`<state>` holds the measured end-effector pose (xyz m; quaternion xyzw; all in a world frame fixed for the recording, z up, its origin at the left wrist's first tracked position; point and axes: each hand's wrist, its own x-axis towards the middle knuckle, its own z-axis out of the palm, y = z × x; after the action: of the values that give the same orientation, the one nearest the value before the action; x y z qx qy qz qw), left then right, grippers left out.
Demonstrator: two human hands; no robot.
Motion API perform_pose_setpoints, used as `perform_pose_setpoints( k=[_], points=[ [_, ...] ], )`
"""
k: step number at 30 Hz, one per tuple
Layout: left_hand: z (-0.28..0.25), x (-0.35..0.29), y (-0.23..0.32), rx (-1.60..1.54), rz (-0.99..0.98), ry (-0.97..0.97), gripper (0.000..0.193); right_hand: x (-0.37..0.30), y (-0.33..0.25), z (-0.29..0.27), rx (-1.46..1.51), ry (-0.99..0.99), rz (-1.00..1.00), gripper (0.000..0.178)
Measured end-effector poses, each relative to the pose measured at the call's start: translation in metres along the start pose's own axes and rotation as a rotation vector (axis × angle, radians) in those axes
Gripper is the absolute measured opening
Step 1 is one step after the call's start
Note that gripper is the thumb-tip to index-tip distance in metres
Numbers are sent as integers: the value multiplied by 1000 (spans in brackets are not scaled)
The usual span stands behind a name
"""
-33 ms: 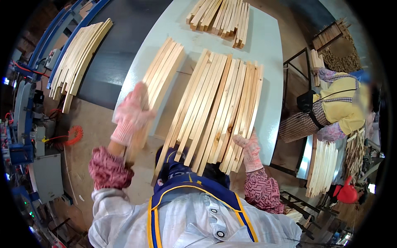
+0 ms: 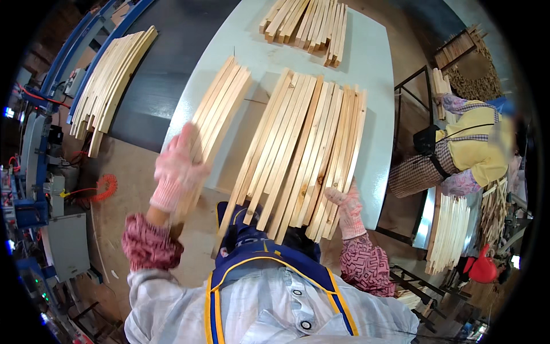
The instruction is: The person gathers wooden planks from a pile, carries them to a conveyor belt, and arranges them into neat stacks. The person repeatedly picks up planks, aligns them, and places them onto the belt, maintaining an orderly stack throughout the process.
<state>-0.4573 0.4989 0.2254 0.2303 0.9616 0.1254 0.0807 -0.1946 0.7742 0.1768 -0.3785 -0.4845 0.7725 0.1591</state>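
Observation:
My left hand (image 2: 179, 166), in a pink-and-white knitted glove, lies against the left side of a small bundle of wooden strips (image 2: 223, 97). Its fingers are stretched out along the wood and the thumb points across the top. To the right, a wider row of pale wooden strips (image 2: 301, 137) lies side by side, their near ends jutting past the table's front edge. My right hand (image 2: 346, 207), gloved alike, is at the near right corner of that row, thumb over the outermost strips; its other fingers are mostly hidden.
Both groups rest on a pale table (image 2: 378, 114), with another pile of strips (image 2: 309, 26) at its far end. More strips (image 2: 112, 80) lie on a dark surface at left, beside blue machinery (image 2: 34, 143). A co-worker in yellow (image 2: 475, 137) stands at right near stacked strips (image 2: 450, 229).
My left hand and the small bundle have shifted slightly toward me and to the left. The right hand and the wide row stay nearly the same.

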Motion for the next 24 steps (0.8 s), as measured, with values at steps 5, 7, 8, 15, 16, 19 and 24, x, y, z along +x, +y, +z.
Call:
perform_pose_setpoints(
  k=[5,7,8,15,16,19,24],
  points=[
    [-17,-69,-34,205,183,-33,95,-3,-5,5,20,-30,-42,73],
    [-16,-67,-18,195,182,-109,94,3,5,1,42,0,-55,65],
    [-12,-59,-3,184,163,-121,93,5,5,-2,45,7,-60,61],
    [38,29,44,-181,101,-195,81,-10,9,6,-142,-44,-123,66],
    [39,30,46,-176,77,-220,80,-13,10,4,-110,-44,-88,71],
    [44,24,56,-140,-27,-166,81,-17,30,-5,16,-76,-65,69],
    [33,17,28,-74,26,-132,81,-29,60,13,-82,-75,-19,73]
  ],
)
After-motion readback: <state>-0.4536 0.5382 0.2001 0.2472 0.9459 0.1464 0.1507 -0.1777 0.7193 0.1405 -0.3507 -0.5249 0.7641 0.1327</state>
